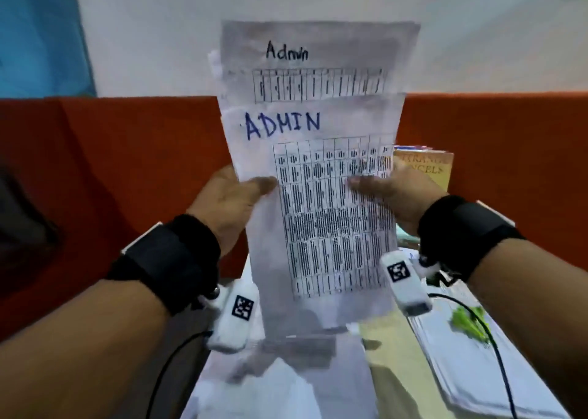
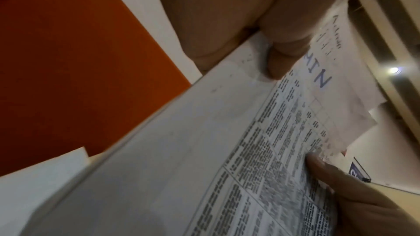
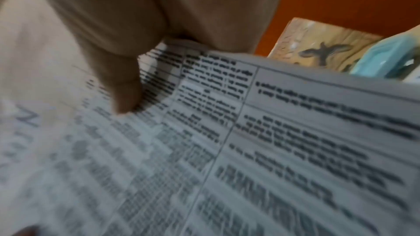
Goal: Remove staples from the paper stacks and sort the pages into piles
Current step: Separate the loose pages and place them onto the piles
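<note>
Both hands hold up a small sheaf of printed pages upright in front of me. The front page bears a blue handwritten "ADMIN" over a table; behind it a taller page reads "Admin" in black. My left hand pinches the left edge, thumb on the front. My right hand pinches the right edge, thumb across the table print. In the left wrist view the left thumb presses the pages. In the right wrist view the right thumb lies on the blurred print. No staple shows.
Below, loose white sheets lie on the table. A paper stack with a green object on it sits at the right. A book stands against the orange partition; a pale blue object lies beside it.
</note>
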A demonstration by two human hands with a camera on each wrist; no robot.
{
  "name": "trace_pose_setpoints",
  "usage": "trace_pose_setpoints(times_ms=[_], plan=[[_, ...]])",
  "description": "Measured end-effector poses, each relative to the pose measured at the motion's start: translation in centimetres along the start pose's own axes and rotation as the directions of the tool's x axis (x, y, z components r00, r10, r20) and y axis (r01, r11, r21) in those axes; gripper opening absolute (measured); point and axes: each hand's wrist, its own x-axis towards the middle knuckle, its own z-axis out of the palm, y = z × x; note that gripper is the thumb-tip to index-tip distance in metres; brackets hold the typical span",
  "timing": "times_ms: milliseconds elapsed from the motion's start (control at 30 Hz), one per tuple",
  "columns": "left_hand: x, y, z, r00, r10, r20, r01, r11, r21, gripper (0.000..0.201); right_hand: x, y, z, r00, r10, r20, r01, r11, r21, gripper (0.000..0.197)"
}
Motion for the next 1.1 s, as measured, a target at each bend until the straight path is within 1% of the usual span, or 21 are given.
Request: trace_pose_setpoints(times_ms=[100,167,233,267,333,367,400,433,500,533,567,600,667,700,767,867,933,967,1000,1067,1100], plan=[[2.0,2.0,-0.2,0.990,0.076,-0.115,-0.077,0.997,-0.006,0.021,0.9,-2.3,0.6,0.988,-0.080,-0.133,0.103,0.979,0.173,0.096],[2.4,2.5,-0.2,0.987,0.095,-0.131,-0.100,0.994,-0.039,0.023,0.5,-2.7,1.3,0.979,-0.107,-0.172,0.135,0.977,0.166,0.092],[2.0,1.7,-0.2,0.990,0.068,-0.121,-0.073,0.997,-0.037,0.022,-0.2,-1.4,1.7,0.986,-0.070,-0.148,0.095,0.981,0.169,0.088],[1.5,0.7,-0.3,0.993,0.042,-0.106,-0.045,0.999,-0.025,0.022,-0.8,-0.5,1.9,0.993,-0.018,-0.113,0.038,0.983,0.178,0.080],[0.1,-1.8,-0.7,0.998,-0.023,-0.052,0.022,1.000,-0.015,0.030,-1.9,1.7,2.4,0.999,0.034,-0.029,-0.027,0.972,0.234,0.051],[-0.5,-3.0,-0.9,0.998,-0.058,-0.022,0.057,0.998,-0.022,0.038,-2.2,2.6,2.5,0.999,0.047,-0.007,-0.044,0.961,0.274,0.043],[-1.0,-3.9,-1.1,0.996,-0.085,0.008,0.085,0.996,-0.028,0.045,-2.4,3.3,2.6,0.998,0.066,0.005,-0.065,0.951,0.302,0.045],[-1.2,-4.6,-1.3,0.995,-0.094,0.029,0.094,0.995,-0.026,0.049,-2.6,3.6,2.8,0.998,0.060,0.019,-0.063,0.945,0.321,0.056],[-1.3,-4.9,-1.4,0.994,-0.090,0.063,0.091,0.996,0.001,0.057,-2.7,3.3,3.1,0.999,0.039,0.018,-0.043,0.944,0.327,0.094],[-1.1,-4.7,-1.5,0.994,-0.085,0.073,0.085,0.996,0.006,0.060,-2.6,2.7,3.2,0.999,0.049,0.003,-0.047,0.939,0.341,0.105],[-0.9,-4.4,-1.5,0.994,-0.077,0.077,0.077,0.997,-0.002,0.063,-2.4,2.3,3.2,0.998,0.068,-0.003,-0.062,0.925,0.374,0.124],[-0.7,-4.2,-1.6,0.995,-0.064,0.072,0.065,0.998,-0.013,0.065,-2.0,2.1,3.1,0.996,0.088,0.001,-0.081,0.907,0.412,0.125],[-0.4,-4.2,-1.6,0.996,-0.078,0.032,0.079,0.996,-0.045,0.065,-1.5,2.6,3.0,0.996,0.091,0.006,-0.084,0.888,0.451,0.113],[-0.4,-4.5,-1.5,0.996,-0.090,0.012,0.090,0.995,-0.051,0.060,-1.5,2.9,3.2,0.994,0.102,0.027,-0.103,0.885,0.454,0.116],[-0.4,-4.9,-0.9,0.995,-0.098,-0.002,0.098,0.994,-0.044,0.046,-2.0,3.1,3.9,0.994,0.104,0.014,-0.101,0.909,0.405,0.125],[0.1,-4.1,-0.1,0.998,-0.054,-0.027,0.052,0.997,-0.050,0.031,-2.4,1.7,3.9,0.997,0.075,-0.010,-0.065,0.918,0.392,0.114],[0.7,-3.2,-0.5,0.998,-0.030,-0.048,0.026,0.997,-0.076,0.029,-2.0,0.8,3.2,0.999,0.045,-0.024,-0.030,0.895,0.445,0.122],[0.9,-2.9,-0.9,0.999,-0.022,-0.045,0.018,0.997,-0.074,0.028,-1.9,0.7,2.8,0.999,0.036,-0.011,-0.027,0.883,0.468,0.120],[0.8,-2.9,-1.2,0.999,-0.023,-0.033,0.022,0.999,-0.050,0.027,-1.7,1.0,2.5,0.999,0.046,0.001,-0.042,0.888,0.459,0.112],[0.0,-3.9,-1.4,0.999,-0.053,0.010,0.053,0.997,0.048,0.021,-2.2,2.4,2.8,0.995,0.094,0.041,-0.102,0.922,0.375,0.077],[-0.5,-4.6,-1.3,0.997,-0.070,0.017,0.068,0.994,0.085,0.019,-2.3,3.6,3.1,0.992,0.123,0.037,-0.128,0.934,0.333,0.064]])
